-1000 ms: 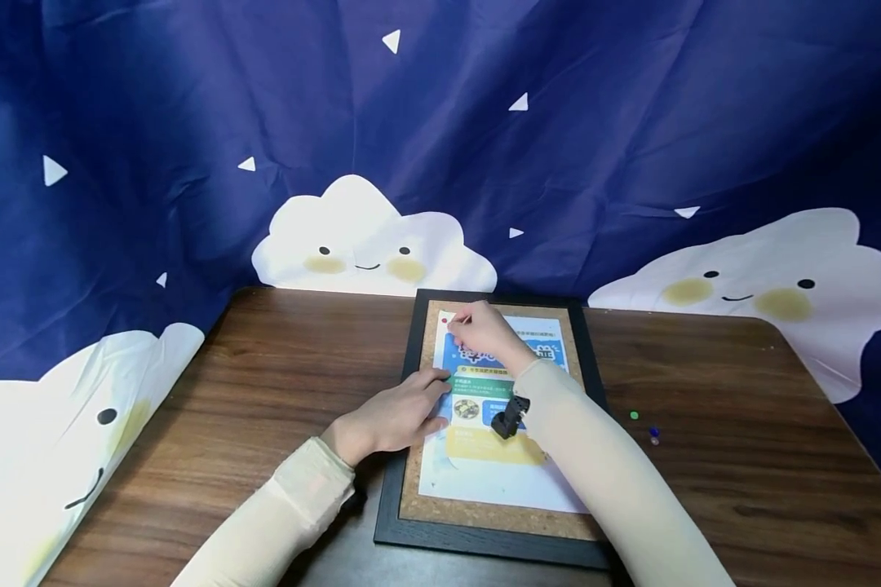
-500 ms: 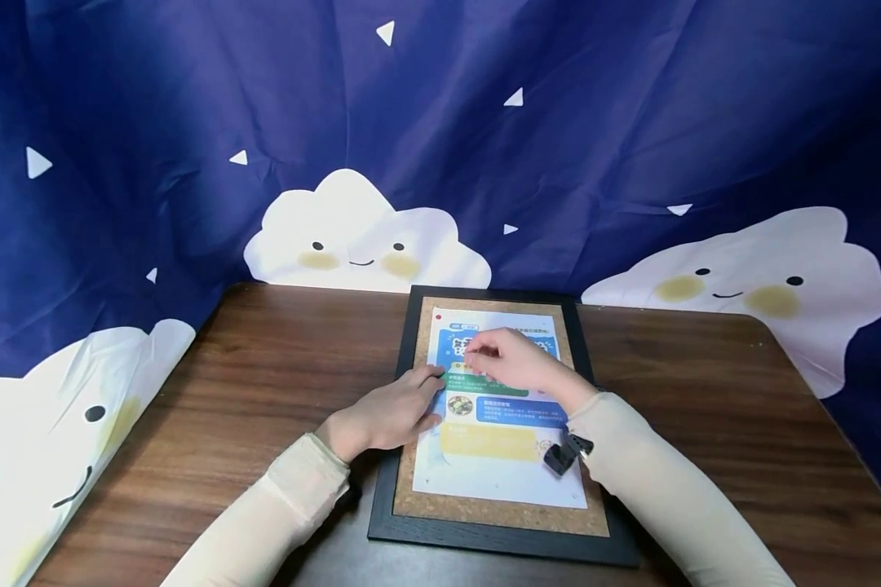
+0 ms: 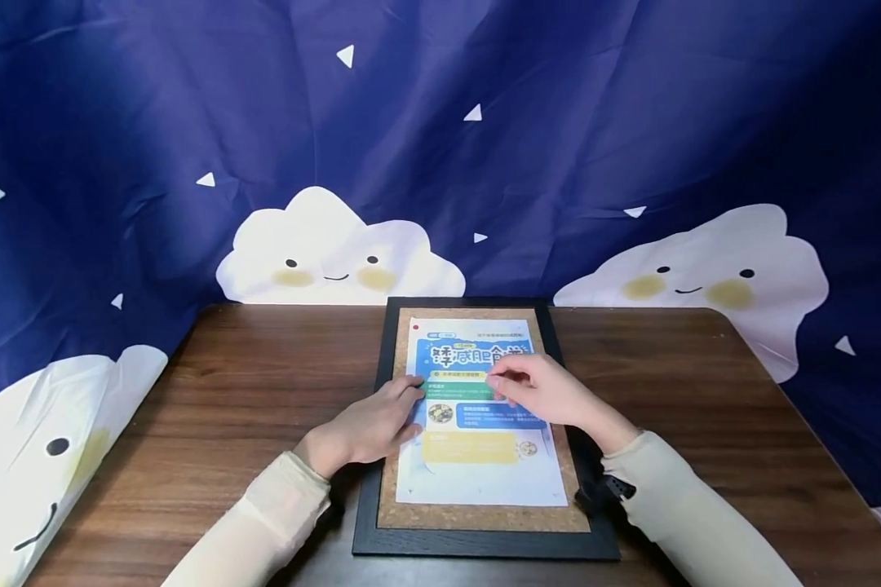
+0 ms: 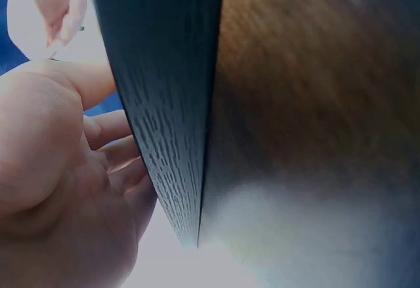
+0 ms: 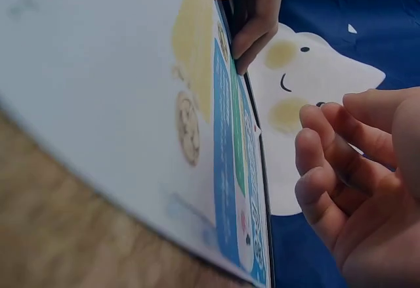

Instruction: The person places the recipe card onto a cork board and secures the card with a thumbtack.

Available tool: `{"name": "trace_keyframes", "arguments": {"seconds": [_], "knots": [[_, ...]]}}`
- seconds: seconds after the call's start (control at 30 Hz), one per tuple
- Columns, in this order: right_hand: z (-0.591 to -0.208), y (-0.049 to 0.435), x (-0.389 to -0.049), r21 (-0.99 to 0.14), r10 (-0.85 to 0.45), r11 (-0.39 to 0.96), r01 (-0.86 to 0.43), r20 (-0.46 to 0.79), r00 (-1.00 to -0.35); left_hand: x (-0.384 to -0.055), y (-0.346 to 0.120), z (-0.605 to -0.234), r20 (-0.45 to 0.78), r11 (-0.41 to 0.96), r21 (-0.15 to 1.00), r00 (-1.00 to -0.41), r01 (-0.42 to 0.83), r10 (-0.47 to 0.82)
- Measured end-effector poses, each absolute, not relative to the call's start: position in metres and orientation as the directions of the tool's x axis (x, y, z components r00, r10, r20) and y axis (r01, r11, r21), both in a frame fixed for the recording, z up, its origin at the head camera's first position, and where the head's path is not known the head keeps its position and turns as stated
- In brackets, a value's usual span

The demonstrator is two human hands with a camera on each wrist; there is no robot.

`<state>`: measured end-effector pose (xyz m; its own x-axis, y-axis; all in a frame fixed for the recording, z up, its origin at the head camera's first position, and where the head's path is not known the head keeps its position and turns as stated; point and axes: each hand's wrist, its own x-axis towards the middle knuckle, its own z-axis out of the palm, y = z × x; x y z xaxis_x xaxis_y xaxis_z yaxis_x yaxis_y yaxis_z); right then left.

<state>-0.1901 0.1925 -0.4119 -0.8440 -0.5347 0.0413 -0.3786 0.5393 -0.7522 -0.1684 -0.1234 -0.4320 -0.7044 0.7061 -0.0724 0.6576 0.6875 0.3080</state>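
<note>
A printed poster lies on a cork board with a black frame. A red pushpin sits at its upper left corner. My left hand rests across the frame's left side, fingertips on the poster's left edge. In the left wrist view its palm faces the black frame edge. My right hand is over the poster's right half, its fingers loosely bent. The right wrist view shows nothing between the right fingers; the thumb is apart from most of them.
A brown wooden table carries the board. Behind it hangs a dark blue curtain with white clouds. The right sleeve covers part of the table on the right.
My right hand has left the poster's upper left corner near the red pushpin and moved right and nearer to me. The left hand stays in place. The view has shifted slightly.
</note>
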Motion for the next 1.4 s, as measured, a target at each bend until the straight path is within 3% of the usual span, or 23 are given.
{"name": "trace_keyframes", "arguments": {"seconds": [0.53, 1.0, 1.2, 1.4], "knots": [[-0.422, 0.264, -0.145, -0.785, -0.372, 0.559, -0.267, 0.051, -0.927, -0.169, -0.122, -0.434, -0.102, 0.702, 0.326, -0.714, 0.634, 0.693], [-0.425, 0.298, -0.132, -0.737, -0.219, 0.643, -0.209, 0.085, -0.972, -0.169, -0.122, -0.433, -0.095, 0.693, 0.347, -0.712, 0.632, 0.696], [-0.427, 0.307, -0.132, -0.697, -0.133, 0.702, -0.143, 0.070, -0.989, -0.187, -0.131, -0.477, -0.022, 0.658, 0.352, -0.697, 0.666, 0.717], [-0.429, 0.316, -0.136, -0.616, -0.058, 0.784, -0.078, 0.053, -0.997, -0.175, -0.127, -0.448, -0.029, 0.644, 0.376, -0.686, 0.666, 0.727]]}}
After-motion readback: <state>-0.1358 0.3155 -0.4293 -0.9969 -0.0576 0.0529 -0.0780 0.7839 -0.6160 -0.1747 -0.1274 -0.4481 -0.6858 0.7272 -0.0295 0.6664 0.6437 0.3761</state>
